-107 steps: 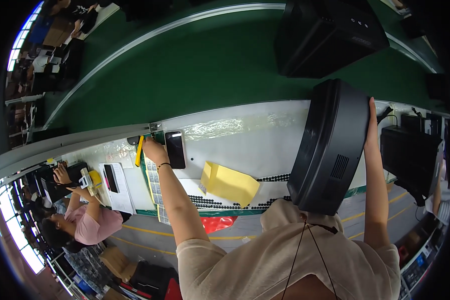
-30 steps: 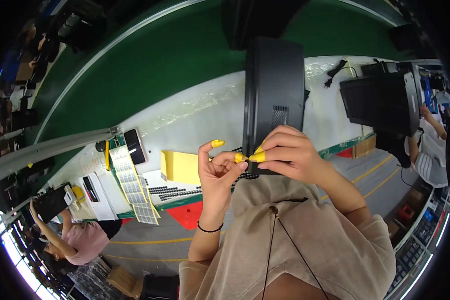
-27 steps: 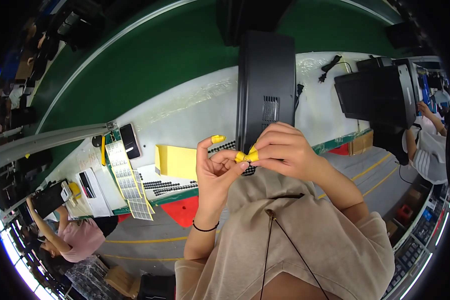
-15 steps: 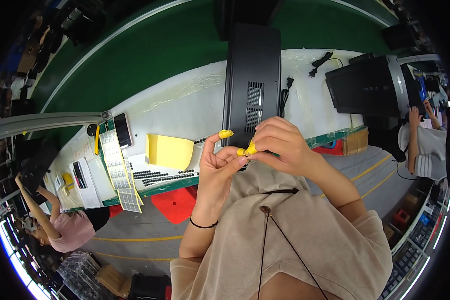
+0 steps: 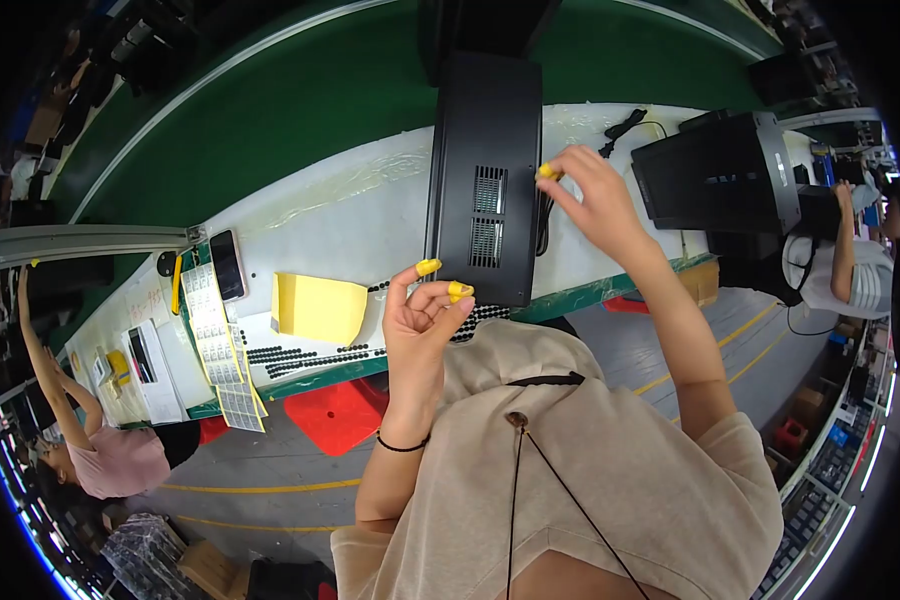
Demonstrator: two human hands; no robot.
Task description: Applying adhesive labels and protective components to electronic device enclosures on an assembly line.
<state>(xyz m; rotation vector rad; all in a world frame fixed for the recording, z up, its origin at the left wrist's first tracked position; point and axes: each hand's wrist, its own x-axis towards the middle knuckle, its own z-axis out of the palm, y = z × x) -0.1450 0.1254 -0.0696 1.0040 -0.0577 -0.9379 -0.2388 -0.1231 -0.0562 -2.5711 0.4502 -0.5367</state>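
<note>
A long black computer case (image 5: 500, 110) with two grille vents lies on the white-topped bench in front of me. Yellow finger cots cover some of my fingertips. My left hand (image 5: 418, 325) is beside the case's near end, index finger raised, thumb and middle finger pinched together. Over the case's right edge, my right hand (image 5: 600, 200) has thumb and index finger pressed together. Anything in either pinch is too small to make out. Rows of small black round pads (image 5: 310, 362) lie along the bench's near edge, left of my left hand.
Left of the pads are a folded yellow sheet (image 5: 320, 307), label sheets (image 5: 210, 330) and a phone (image 5: 227, 265). Another black computer case (image 5: 715, 175) stands at right, near a coiled power cord (image 5: 625, 130). People work at both sides; a red stool (image 5: 335, 415) is below the bench.
My right hand has parted from my left and moved up and right to the case's edge. My left hand stays near the case's near end. The view has shifted slightly.
</note>
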